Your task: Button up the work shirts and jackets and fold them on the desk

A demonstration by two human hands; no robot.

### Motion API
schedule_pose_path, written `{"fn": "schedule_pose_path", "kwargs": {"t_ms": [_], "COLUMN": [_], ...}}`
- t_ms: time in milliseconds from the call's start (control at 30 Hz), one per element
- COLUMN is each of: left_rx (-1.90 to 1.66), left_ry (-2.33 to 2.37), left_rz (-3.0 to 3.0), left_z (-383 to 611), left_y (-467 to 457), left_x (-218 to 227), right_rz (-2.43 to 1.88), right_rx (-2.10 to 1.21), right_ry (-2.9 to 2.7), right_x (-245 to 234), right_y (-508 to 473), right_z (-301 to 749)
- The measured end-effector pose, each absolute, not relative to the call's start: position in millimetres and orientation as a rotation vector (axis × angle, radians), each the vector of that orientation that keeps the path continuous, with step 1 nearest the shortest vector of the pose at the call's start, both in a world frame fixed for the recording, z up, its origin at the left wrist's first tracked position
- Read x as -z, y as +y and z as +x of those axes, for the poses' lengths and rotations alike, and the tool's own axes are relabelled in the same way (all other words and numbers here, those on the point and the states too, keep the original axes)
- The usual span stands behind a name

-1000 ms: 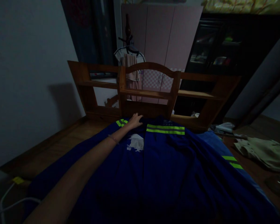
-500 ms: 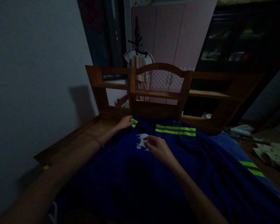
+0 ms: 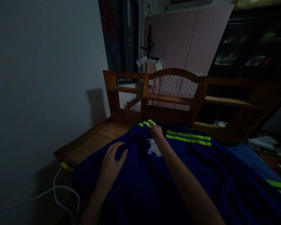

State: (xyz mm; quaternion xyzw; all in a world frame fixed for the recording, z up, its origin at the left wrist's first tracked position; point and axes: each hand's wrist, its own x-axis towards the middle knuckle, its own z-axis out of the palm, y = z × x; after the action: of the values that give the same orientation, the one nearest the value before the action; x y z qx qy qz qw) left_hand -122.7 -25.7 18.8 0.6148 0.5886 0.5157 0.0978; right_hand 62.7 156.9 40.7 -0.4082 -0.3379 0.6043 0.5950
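Note:
A dark blue work shirt [image 3: 182, 175] with bright yellow-green reflective stripes [image 3: 188, 137] and a white chest print [image 3: 154, 148] lies spread on a wooden bed platform [image 3: 100, 137]. My left hand [image 3: 112, 164] lies flat on the shirt's left side, fingers spread. My right hand [image 3: 156, 132] reaches far forward and pinches the fabric at the collar, just beside a small striped flap [image 3: 147, 123].
A wooden headboard with shelves [image 3: 178, 97] stands behind the shirt. Clothes hang on a rack [image 3: 150, 62] before a pink wardrobe [image 3: 189, 47]. A white cable [image 3: 61, 190] trails off the platform's left corner by the grey wall. More cloth lies at the far right.
My left hand has drawn back from the striped collar flap and now rests flat lower on the shirt. My right hand has moved forward from the white print to the collar. The view swung left.

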Motion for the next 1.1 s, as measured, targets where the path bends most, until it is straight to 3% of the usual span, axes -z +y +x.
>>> {"fn": "schedule_pose_path", "kwargs": {"t_ms": [133,300,467,667,933,1000,1100], "left_rx": [-1.535,-1.521,-1.200,-0.844,-1.100,-1.168,-1.038], "left_ry": [2.152,2.393,2.519,2.713,2.680,2.458,1.753], "left_rz": [1.713,1.716,1.885,1.859,1.676,1.693,1.919], "left_z": [-160,-198,-208,-235,-283,-261,-205], "left_y": [-70,-83,-81,-86,-122,-143,-174], "left_x": [51,82,71,52,-5,-18,-10], "right_rz": [-0.800,-0.636,-0.572,-0.956,-0.868,-0.838,-0.852], "right_rx": [-1.362,-1.340,-1.188,-0.401,-0.765,-0.793,-0.788], "right_ry": [-0.782,-0.818,-1.054,-1.559,-1.386,-1.342,-1.296], "right_x": [-71,-109,-132,-152,-166,-165,-157], "right_y": [157,144,134,151,201,206,210], "right_z": [59,33,5,31,86,91,102]}}
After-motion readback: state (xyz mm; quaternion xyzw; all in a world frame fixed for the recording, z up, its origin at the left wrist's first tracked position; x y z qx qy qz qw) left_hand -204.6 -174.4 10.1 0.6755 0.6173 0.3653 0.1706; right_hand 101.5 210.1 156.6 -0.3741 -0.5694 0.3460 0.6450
